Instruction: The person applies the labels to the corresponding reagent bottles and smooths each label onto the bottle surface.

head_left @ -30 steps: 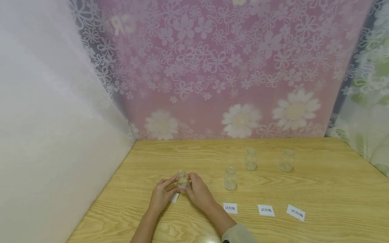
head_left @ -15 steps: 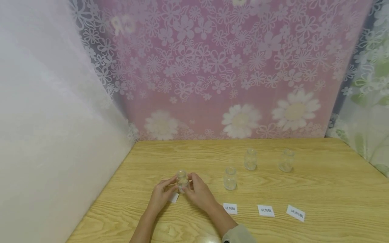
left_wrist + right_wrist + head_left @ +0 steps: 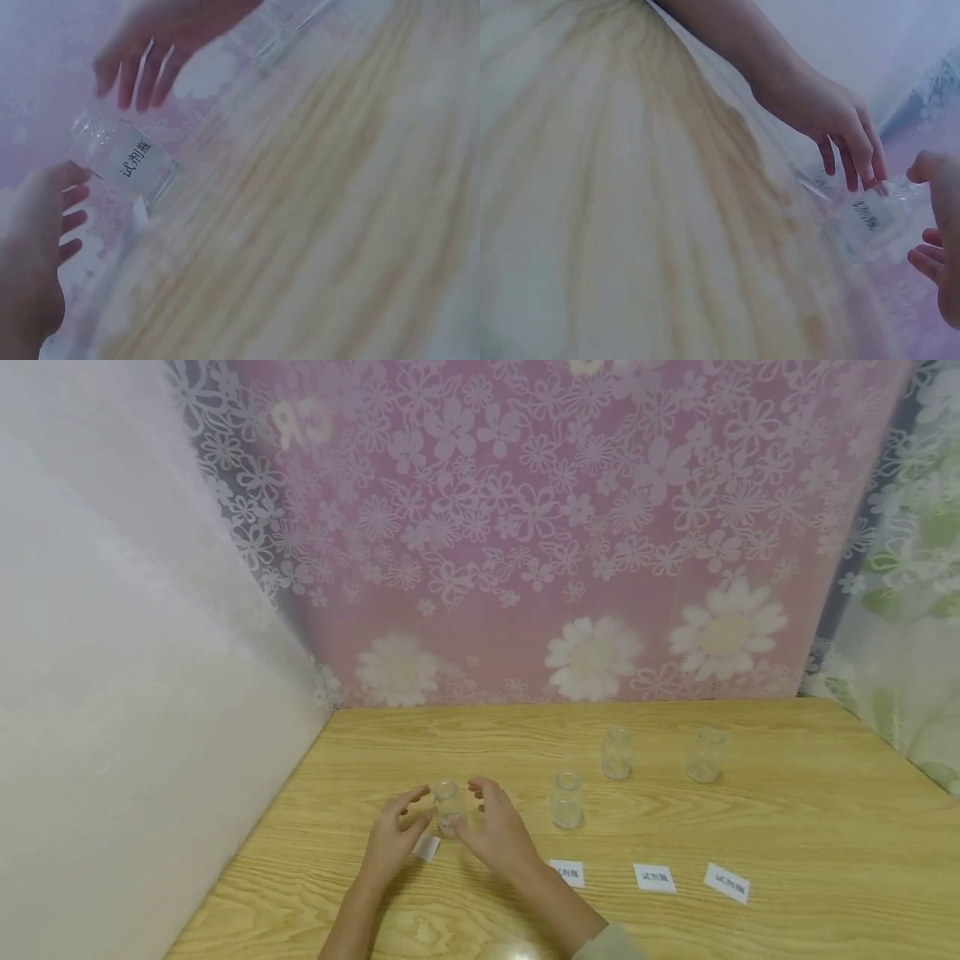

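A small clear glass bottle stands upright at the left part of the table, between my two hands. In the left wrist view a white paper label with dark characters shows on the bottle's side. My left hand is on its left, fingers spread and relaxed, a gap showing between them and the glass. On the other side my right hand is spread likewise, its thumb overlapping the bottle's lower edge in the head view. Near the bottle's base, by my left thumb, lies a small white paper slip.
Three similar glass bottles stand to the right: one nearer bottle, a farther one and one at far right. Three white paper labels lie in front: left, middle, right. A floral curtain hangs behind the wooden table.
Both hands held the bottle between their fingers earlier; now the fingers have parted from it, my right fingers spreading to the right and my left ones to the left. The bottle stays in place.
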The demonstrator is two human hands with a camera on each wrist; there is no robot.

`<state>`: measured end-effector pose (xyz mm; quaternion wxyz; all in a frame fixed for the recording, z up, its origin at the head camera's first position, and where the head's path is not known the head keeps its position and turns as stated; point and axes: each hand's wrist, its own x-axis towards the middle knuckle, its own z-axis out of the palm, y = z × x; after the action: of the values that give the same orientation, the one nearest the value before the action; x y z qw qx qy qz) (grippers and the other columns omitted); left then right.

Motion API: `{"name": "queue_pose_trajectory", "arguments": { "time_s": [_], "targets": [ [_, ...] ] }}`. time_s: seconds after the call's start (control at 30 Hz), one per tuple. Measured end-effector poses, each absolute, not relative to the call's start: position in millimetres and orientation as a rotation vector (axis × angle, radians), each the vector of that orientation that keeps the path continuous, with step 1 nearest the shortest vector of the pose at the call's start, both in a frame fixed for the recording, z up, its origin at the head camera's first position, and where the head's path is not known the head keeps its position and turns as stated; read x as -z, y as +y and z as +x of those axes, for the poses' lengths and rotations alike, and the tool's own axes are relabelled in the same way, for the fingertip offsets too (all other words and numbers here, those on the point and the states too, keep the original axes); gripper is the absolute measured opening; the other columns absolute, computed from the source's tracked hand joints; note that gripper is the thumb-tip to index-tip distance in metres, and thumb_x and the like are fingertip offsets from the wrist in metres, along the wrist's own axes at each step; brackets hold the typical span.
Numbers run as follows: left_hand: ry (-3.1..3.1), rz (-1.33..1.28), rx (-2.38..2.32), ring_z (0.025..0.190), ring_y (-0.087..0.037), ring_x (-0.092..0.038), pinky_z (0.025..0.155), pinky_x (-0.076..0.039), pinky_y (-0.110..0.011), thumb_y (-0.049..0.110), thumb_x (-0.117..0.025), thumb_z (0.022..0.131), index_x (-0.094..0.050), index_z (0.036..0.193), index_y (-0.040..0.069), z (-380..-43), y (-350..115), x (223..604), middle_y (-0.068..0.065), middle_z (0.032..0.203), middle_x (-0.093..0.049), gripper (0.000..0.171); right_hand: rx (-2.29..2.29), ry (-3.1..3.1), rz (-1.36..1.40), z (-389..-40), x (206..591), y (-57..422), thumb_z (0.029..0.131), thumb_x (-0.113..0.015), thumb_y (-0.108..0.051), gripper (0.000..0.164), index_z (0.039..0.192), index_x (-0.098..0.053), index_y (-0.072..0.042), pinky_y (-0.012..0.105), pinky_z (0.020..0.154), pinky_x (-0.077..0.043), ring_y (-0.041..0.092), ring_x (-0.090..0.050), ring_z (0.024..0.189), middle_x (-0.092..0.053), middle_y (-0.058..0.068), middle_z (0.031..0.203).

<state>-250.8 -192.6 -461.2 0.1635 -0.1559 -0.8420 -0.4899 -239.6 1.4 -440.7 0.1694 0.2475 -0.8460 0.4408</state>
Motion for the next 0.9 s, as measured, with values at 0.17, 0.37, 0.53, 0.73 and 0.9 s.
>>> {"name": "queue_pose_trajectory", "arguments": {
  "time_s": [0.17,0.37,0.53,0.73,0.9],
  "targets": [
    [-2.192,-0.486,1.405,0.114,-0.035,-0.040,0.094,-0.033,-0.050,-0.003,-0.061,0.086,-0.055,0.118,-0.005,-233,-170,422,-0.020,0.121,-0.051,0.033,-1.245,-2.238,0.713,-233,416,37,0.081,-0.069,-0.008,0.047,0.121,-0.045,0.001,0.034,0.085,-0.046,0.023,-0.052,0.103,-0.052,0.010,0.117],
    [-1.962,-0.710,1.258,0.100,-0.037,-0.049,0.088,-0.042,-0.037,-0.014,-0.063,0.078,-0.058,0.107,-0.009,-219,-124,388,-0.023,0.108,-0.057,0.029,-1.056,-2.008,0.685,-239,408,95,0.075,-0.069,0.006,0.036,0.107,-0.054,0.002,0.035,0.080,-0.048,0.022,-0.054,0.098,-0.056,0.009,0.109],
    [-1.969,-0.867,1.349,0.098,-0.038,-0.051,0.082,-0.043,-0.052,-0.012,-0.062,0.080,-0.056,0.107,-0.012,-222,-85,387,-0.026,0.107,-0.056,0.028,-1.169,-2.084,0.558,-243,412,127,0.077,-0.067,0.007,0.036,0.110,-0.052,0.005,0.039,0.084,-0.046,0.025,-0.050,0.104,-0.054,0.013,0.112],
    [-2.129,-0.805,1.743,0.112,-0.044,-0.042,0.092,-0.036,-0.056,-0.001,-0.058,0.088,-0.044,0.122,-0.013,-234,-52,410,-0.029,0.123,-0.045,0.039,-1.522,-2.358,0.430,-244,428,141,0.089,-0.062,-0.013,0.045,0.125,-0.043,0.005,0.049,0.089,-0.042,0.040,-0.044,0.112,-0.044,0.022,0.127],
    [-2.222,-0.664,2.007,0.120,-0.041,-0.036,0.097,-0.033,-0.050,0.014,-0.056,0.093,-0.036,0.134,-0.005,-252,-36,445,-0.022,0.135,-0.036,0.049,-1.662,-2.451,0.385,-243,441,144,0.090,-0.060,-0.023,0.050,0.128,-0.040,0.003,0.050,0.090,-0.041,0.040,-0.045,0.112,-0.043,0.022,0.129]
  ]
}}
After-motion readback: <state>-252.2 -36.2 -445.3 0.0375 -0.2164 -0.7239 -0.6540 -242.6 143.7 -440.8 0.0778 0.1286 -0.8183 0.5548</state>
